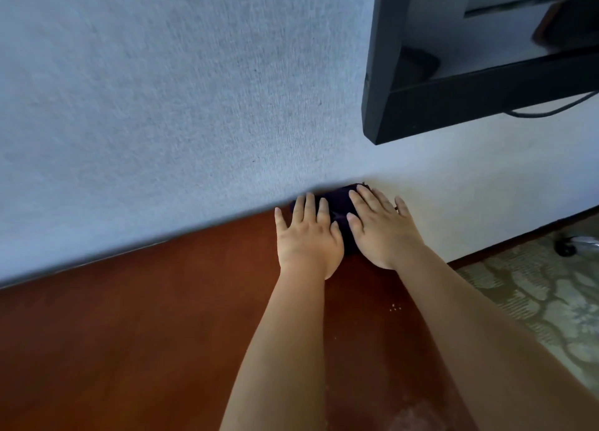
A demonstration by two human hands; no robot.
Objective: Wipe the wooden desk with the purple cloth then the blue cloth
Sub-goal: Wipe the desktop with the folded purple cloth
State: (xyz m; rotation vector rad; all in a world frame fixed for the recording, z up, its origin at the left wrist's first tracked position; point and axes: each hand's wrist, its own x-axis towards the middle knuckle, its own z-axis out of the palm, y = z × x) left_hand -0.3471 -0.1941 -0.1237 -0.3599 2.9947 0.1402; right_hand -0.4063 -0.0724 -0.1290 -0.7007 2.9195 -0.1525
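Pale textured wall [162,106] rises behind the reddish-brown wooden desk [146,333], meeting it along a slanted edge. At the desk's far corner, right against the wall, lies the dark purple cloth [340,205], bunched and mostly covered. Both hands press flat on it with fingers straight and spread: the left hand [308,239] on its near left part, the right hand [382,233] over its right side. Up right hangs a black shelf unit [453,100]; blurred dark shapes sit in its compartments. Patterned flooring [544,297] shows beside the desk.
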